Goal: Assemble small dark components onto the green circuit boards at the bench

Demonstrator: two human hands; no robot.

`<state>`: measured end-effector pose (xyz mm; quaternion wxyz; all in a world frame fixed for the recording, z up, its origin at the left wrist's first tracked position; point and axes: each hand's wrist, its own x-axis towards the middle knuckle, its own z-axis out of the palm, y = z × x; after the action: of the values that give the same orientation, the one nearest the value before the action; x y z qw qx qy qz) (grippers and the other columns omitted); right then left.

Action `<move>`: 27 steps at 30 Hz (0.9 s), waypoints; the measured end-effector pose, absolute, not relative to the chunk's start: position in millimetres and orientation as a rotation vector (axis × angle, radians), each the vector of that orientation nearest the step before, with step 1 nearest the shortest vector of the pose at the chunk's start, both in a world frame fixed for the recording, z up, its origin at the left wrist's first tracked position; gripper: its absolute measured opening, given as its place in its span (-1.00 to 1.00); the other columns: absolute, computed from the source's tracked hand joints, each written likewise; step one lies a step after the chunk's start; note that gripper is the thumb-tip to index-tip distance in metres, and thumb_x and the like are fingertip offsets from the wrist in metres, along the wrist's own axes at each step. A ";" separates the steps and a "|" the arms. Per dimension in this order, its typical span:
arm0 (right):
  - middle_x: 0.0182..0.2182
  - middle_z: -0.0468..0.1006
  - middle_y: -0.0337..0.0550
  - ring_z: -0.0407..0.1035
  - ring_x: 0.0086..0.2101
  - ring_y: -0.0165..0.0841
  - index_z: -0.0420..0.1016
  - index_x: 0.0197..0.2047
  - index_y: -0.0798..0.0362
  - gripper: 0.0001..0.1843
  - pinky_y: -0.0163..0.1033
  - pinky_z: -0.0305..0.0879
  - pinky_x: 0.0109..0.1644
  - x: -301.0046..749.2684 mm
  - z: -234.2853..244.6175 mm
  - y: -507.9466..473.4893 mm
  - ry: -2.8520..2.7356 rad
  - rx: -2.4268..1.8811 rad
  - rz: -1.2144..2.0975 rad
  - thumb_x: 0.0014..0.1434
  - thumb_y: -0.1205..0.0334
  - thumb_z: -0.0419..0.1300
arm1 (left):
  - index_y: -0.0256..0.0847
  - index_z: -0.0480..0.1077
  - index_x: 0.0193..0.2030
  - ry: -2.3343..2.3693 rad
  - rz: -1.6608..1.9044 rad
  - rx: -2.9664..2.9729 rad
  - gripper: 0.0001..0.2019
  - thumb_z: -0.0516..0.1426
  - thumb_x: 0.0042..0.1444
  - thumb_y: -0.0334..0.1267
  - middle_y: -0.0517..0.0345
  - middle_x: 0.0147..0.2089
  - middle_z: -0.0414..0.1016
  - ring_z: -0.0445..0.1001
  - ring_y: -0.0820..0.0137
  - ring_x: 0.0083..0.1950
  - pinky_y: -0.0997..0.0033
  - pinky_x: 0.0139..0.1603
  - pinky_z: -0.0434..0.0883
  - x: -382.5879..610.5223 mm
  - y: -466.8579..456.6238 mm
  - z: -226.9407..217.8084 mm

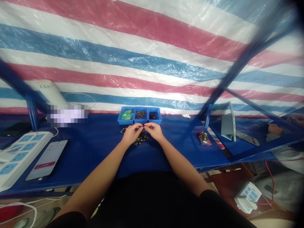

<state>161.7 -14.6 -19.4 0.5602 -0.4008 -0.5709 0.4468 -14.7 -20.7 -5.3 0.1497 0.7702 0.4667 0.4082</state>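
My left hand (131, 133) and my right hand (154, 130) meet above the blue table, fingertips pinched close together. A tiny dark piece may be between them, too small to name. Beneath and between the hands lies a pile of small black and brass-coloured parts (142, 138), with part of it hidden by the left hand. Just beyond stand three joined blue bins. Green flat pieces fill the left bin (125, 122), small brass-and-dark parts the middle bin (141, 121), and small black parts the right bin (155, 121).
To the left lie a white power strip (23, 152) and a phone (47, 160). A small red-and-green box (204, 138) sits on the right, near a blue metal frame post (208, 115). Past it are a tablet in a case (228, 123) and another person's hand (275, 129).
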 end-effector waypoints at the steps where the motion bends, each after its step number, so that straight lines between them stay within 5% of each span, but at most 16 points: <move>1: -0.35 0.62 -0.12 0.51 -0.36 -0.31 0.59 -0.24 0.06 -0.67 -0.17 0.46 -0.18 161.4 -19.5 -14.9 -1.351 -0.944 1.050 -0.03 0.04 0.34 | -0.11 0.45 -0.13 1.336 1.169 2.217 -0.76 0.07 0.21 -0.06 0.20 -0.34 0.55 0.45 0.38 -0.33 0.42 -0.26 0.35 -14.9 -20.6 -5.3; 8: -0.34 0.62 -0.11 0.51 -0.36 -0.30 0.60 -0.23 0.06 -0.69 -0.16 0.46 -0.16 160.4 -16.4 -18.1 -1.376 -0.950 1.029 -0.02 0.06 0.34 | -0.13 0.46 -0.27 1.321 1.126 2.265 -0.69 -0.01 0.27 -0.02 0.18 -0.32 0.56 0.46 0.38 -0.32 0.41 -0.21 0.34 -16.4 -20.5 -3.3; 15: -0.35 0.62 -0.11 0.50 -0.36 -0.30 0.59 -0.24 0.06 -0.66 -0.16 0.46 -0.17 162.1 -15.5 -17.1 -1.370 -0.981 1.027 -0.04 0.01 0.33 | -0.10 0.44 -0.12 1.337 1.162 2.201 -0.76 0.07 0.21 -0.05 0.20 -0.35 0.54 0.46 0.38 -0.33 0.43 -0.26 0.34 -16.0 -18.1 -8.3; 27: -0.35 0.62 -0.12 0.50 -0.37 -0.32 0.59 -0.23 0.06 -0.65 -0.17 0.46 -0.17 161.0 -14.0 -18.3 -1.358 -1.000 1.024 -0.04 0.02 0.33 | -0.12 0.43 -0.22 1.334 1.113 2.229 -0.70 -0.02 0.27 -0.01 0.20 -0.39 0.53 0.46 0.39 -0.37 0.42 -0.27 0.33 -16.3 -20.1 -3.9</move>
<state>161.0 -18.3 -14.0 0.5514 -0.4228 -0.5742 0.4329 -16.3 -20.1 -3.9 0.1571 0.7790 0.4660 0.3890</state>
